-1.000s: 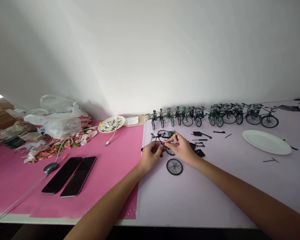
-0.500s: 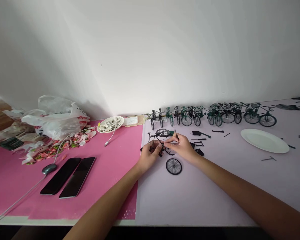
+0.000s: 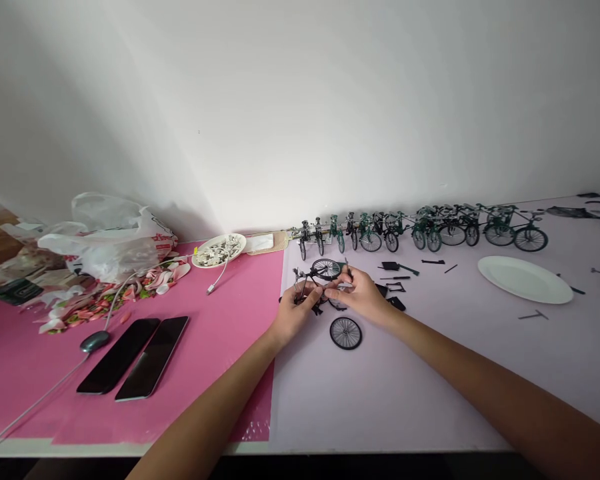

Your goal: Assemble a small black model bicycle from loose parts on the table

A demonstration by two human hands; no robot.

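A small model bicycle (image 3: pixel 324 272), partly built, lies on the pale table between my hands. My left hand (image 3: pixel 293 315) is closed on its dark frame from the left. My right hand (image 3: pixel 363 293) pinches a thin dark tool, its fingertips meeting the left hand's at the frame. One wheel is fitted at the far end of the frame. A loose spoked wheel (image 3: pixel 345 333) lies flat just in front of my hands. Small black parts (image 3: pixel 398 270) are scattered right behind my right hand.
A row of finished green and black model bicycles (image 3: pixel 420 230) lines the wall. A white plate (image 3: pixel 524 279) sits to the right. On the pink mat (image 3: pixel 40 373) at left lie two phones (image 3: pixel 135 358), a mouse (image 3: pixel 95 341), a bowl of small pieces (image 3: pixel 219 249) and a plastic bag (image 3: pixel 107 237).
Both hands stay on the bicycle frame, fingers shifting slightly closer together. The view has drifted a little; nothing was picked up or let go.
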